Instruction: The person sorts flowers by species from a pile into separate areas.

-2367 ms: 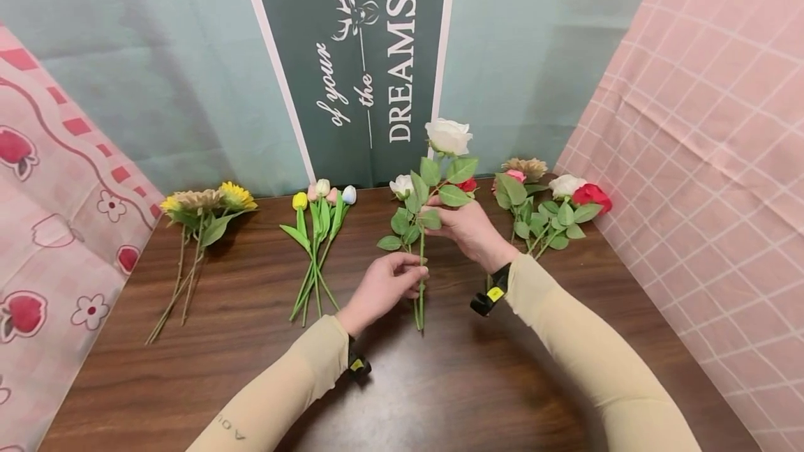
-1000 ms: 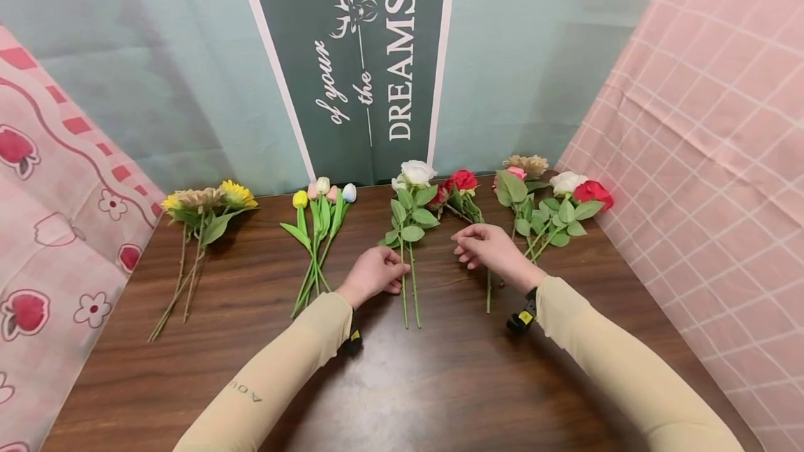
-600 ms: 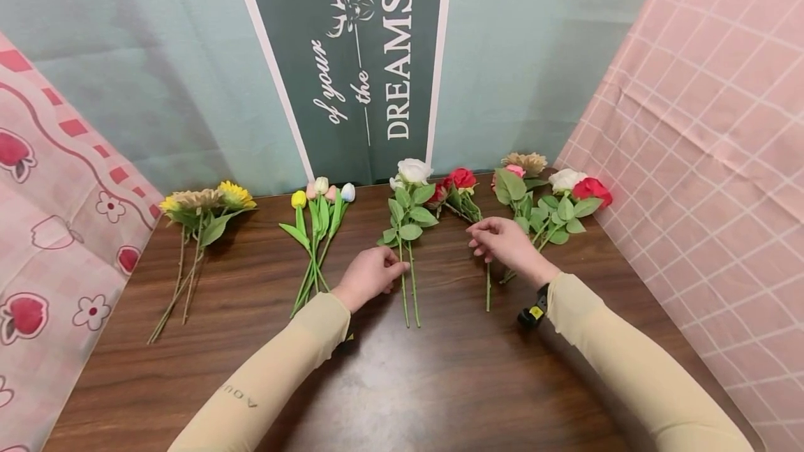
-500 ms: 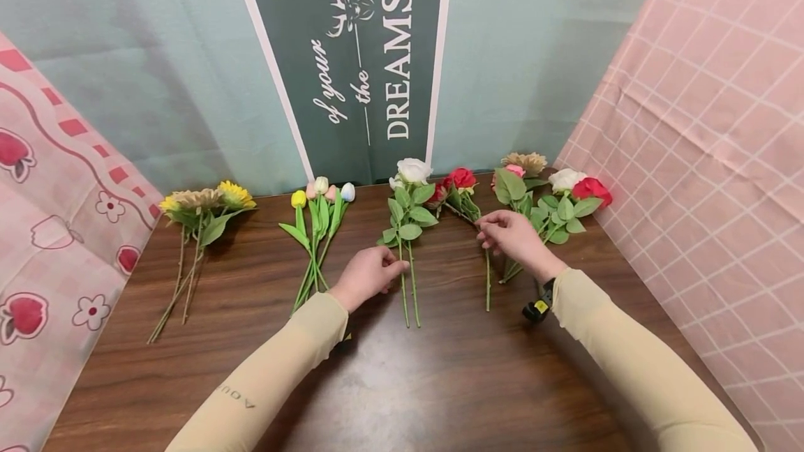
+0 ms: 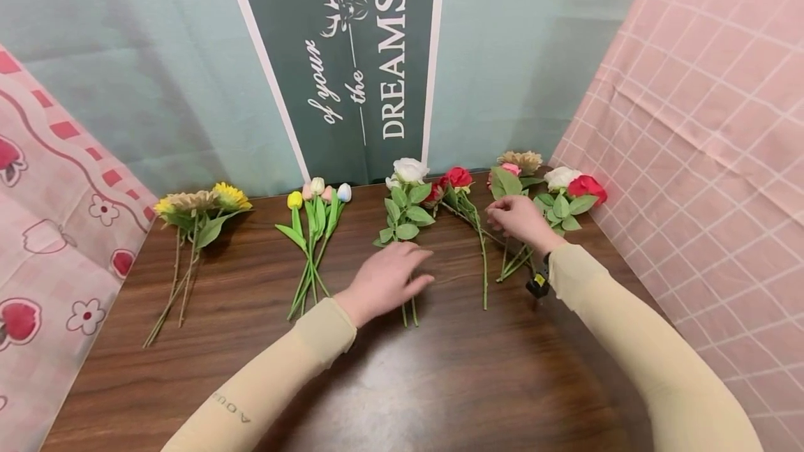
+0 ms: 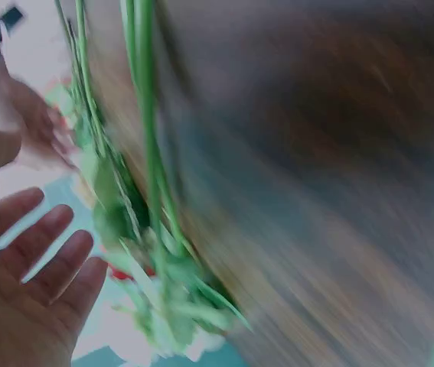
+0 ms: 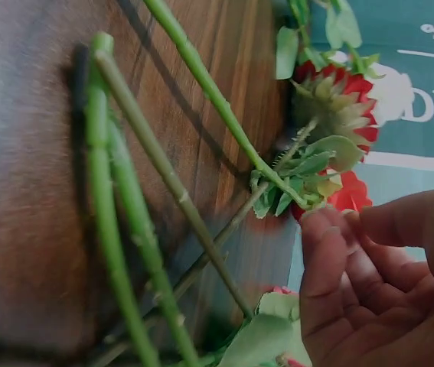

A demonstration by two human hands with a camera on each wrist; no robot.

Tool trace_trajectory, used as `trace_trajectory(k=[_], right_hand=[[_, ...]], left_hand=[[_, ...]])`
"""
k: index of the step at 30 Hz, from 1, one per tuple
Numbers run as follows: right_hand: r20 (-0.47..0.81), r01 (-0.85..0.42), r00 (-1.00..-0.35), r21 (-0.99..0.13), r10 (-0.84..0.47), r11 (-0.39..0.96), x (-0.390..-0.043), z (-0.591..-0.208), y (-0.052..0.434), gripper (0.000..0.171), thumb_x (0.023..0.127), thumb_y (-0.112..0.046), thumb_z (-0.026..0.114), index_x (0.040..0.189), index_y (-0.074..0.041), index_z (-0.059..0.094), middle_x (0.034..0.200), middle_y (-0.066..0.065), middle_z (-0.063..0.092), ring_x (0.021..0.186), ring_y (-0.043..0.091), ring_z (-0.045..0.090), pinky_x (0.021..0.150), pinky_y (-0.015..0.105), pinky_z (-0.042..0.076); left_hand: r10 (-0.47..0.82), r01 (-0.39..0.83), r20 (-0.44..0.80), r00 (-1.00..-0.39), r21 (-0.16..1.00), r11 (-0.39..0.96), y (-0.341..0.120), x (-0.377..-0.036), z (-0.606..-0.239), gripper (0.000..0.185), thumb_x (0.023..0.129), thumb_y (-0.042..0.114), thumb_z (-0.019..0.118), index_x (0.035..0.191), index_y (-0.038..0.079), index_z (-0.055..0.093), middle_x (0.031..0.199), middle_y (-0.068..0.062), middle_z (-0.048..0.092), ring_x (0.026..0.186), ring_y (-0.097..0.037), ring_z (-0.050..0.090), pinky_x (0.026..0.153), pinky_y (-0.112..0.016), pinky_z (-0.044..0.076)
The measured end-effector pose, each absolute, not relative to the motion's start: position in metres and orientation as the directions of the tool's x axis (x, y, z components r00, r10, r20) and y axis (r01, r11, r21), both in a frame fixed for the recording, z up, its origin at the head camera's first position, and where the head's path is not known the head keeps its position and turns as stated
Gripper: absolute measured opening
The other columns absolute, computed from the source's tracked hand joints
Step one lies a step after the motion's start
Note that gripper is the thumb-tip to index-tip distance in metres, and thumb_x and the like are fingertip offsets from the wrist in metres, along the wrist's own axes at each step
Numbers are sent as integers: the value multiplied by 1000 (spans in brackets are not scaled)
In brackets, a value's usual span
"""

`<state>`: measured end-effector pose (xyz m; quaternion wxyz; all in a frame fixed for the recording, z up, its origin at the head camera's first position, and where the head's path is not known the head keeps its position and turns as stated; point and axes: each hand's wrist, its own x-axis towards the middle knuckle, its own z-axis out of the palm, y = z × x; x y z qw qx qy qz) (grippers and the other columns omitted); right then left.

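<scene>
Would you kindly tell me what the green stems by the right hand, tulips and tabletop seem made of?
Green stems: likely plastic, faintly shiny, with small nubs. Tulips: perhaps foam or plastic, matte, with smooth heads. Tabletop: wood or printed laminate, glossy, showing grain and glare.

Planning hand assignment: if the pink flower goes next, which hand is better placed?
Probably the right hand: it's nearer the pink flower. The left hand is open near the white-rose stems, with the red roses lying between it and that flower.
</scene>
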<state>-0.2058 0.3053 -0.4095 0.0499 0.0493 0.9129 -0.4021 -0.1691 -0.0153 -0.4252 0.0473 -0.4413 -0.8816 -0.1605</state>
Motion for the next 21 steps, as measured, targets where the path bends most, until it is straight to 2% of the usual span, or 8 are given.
trace_trajectory(k=[3, 6, 9, 12, 14, 17, 21], right_hand=[[-151, 120, -988, -669, 24, 733, -214, -413, 299, 31, 104, -22, 56, 114, 5, 70, 95, 20, 71, 79, 30, 68, 64, 36, 57], [-171, 118, -985, -594, 19, 796, -220, -416, 294, 28, 102, -23, 59, 95, 2, 71, 75, 12, 67, 63, 22, 61, 58, 33, 51], [-178, 114, -984, -540, 20, 834, -224, -420, 292, 33, 98, -24, 63, 70, -7, 62, 57, 0, 53, 51, 15, 49, 54, 32, 43], [-177, 114, -984, -543, 19, 832, -225, -423, 292, 41, 96, -24, 65, 59, -15, 48, 50, -5, 41, 47, 13, 41, 54, 32, 39], [-179, 118, -984, -564, 18, 817, -225, -425, 293, 42, 95, -21, 64, 58, -15, 48, 51, -4, 44, 48, 14, 43, 55, 31, 41], [-198, 145, -980, -602, 29, 786, -224, -426, 294, 36, 97, -17, 61, 63, -8, 57, 57, 3, 57, 53, 19, 52, 57, 33, 45], [-219, 188, -974, -642, 57, 743, -223, -428, 296, 29, 99, -17, 57, 81, 3, 69, 72, 12, 68, 61, 24, 61, 58, 34, 51]], left_hand=[[851, 877, 212, -481, 128, 463, -2, -157, -429, 57, 102, 47, 60, 147, 12, 56, 144, -8, 57, 135, -28, 51, 119, -42, 33], [899, 920, 198, -391, 76, 383, 9, -145, -434, 58, 102, 48, 59, 149, 15, 54, 149, -8, 54, 142, -29, 44, 123, -44, 24], [921, 941, 197, -338, 66, 331, 18, -136, -438, 57, 101, 48, 60, 148, 17, 55, 150, -8, 53, 143, -29, 43, 122, -45, 25], [929, 950, 197, -313, 77, 304, 23, -131, -442, 56, 102, 47, 60, 148, 17, 56, 150, -8, 53, 143, -29, 43, 121, -46, 28], [932, 952, 194, -306, 88, 294, 25, -130, -443, 55, 102, 47, 59, 148, 17, 56, 151, -8, 52, 142, -29, 44, 121, -46, 29], [933, 950, 185, -309, 105, 294, 26, -128, -445, 54, 102, 47, 59, 148, 18, 55, 151, -6, 52, 142, -27, 44, 121, -46, 29], [932, 948, 180, -314, 120, 296, 27, -128, -448, 54, 103, 46, 59, 148, 18, 56, 151, -6, 52, 141, -27, 45, 121, -46, 28]])
